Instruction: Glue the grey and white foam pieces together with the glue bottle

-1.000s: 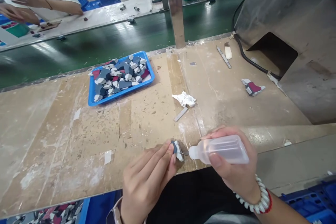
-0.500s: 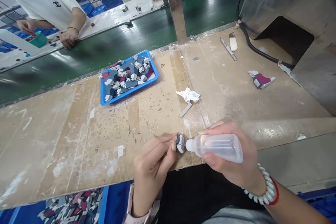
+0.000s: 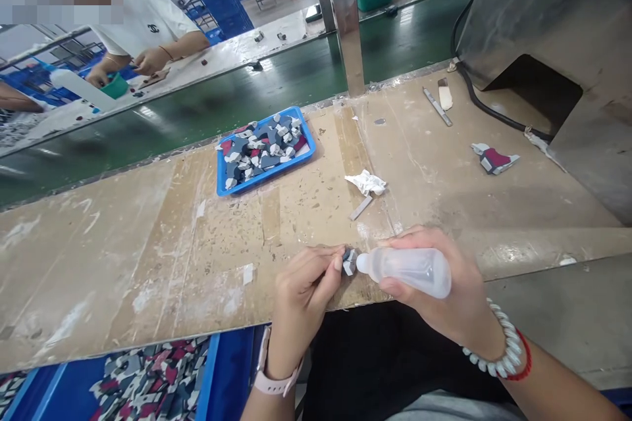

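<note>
While left hand (image 3: 307, 278) pinches small piece (image 3: 350, 263), right hand (image 3: 458, 299) grips bottle (image 3: 412, 270), pointed at it

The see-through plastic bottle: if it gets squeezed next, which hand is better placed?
Right, probably: the right hand wraps around the translucent plastic bottle, which points at the small grey-and-white piece. The left hand pinches that piece.

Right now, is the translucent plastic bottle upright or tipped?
Tipped: the translucent plastic bottle is held sideways in the right hand, its narrow end facing the small grey-and-white piece in the left hand.
</note>
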A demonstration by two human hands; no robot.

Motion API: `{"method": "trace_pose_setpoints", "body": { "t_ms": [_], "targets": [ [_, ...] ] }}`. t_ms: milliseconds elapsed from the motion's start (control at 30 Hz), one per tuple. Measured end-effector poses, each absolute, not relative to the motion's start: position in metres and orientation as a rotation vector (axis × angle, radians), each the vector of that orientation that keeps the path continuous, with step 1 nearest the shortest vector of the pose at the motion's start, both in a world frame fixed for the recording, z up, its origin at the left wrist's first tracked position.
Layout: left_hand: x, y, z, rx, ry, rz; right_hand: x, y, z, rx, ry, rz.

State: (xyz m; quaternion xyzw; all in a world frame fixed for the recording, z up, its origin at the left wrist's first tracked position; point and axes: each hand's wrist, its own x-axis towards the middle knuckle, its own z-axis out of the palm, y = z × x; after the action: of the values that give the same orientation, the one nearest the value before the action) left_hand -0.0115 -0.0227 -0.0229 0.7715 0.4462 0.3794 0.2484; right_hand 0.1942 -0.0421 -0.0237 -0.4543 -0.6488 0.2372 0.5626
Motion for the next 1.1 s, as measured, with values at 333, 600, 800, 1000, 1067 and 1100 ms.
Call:
{"method": "trace_pose_setpoints", "body": {
  "t_ms": [333, 600, 800, 1000, 1067, 1100],
  "targets": [
    [-0.023, -0.029, -0.025, 2.131, 1.202, 0.936, 0.190, -0.040, -0.021, -1.038, -1.570, 0.464],
    [-0.016, -0.029, -0.031, 2.180, 1.245, 1.015, 0.195, -0.053, -0.038, -1.027, -1.113, 0.471],
    [-0.019, -0.036, -0.029, 2.173, 1.171, 1.147, 0.239, -0.049, -0.048, -1.084, -0.695, 0.898],
    [-0.006, -0.049, -0.011, 2.063, 1.136, 1.227, 0.276, -0.047, -0.059, -1.284, -0.844, 0.812],
    [0.000, -0.051, -0.003, 2.052, 1.130, 1.265, 0.282, -0.043, -0.062, -1.345, -0.994, 0.669],
    [0.003, -0.051, 0.001, 2.049, 1.126, 1.290, 0.285, -0.040, -0.064, -1.396, -1.067, 0.594]
  ]
}}
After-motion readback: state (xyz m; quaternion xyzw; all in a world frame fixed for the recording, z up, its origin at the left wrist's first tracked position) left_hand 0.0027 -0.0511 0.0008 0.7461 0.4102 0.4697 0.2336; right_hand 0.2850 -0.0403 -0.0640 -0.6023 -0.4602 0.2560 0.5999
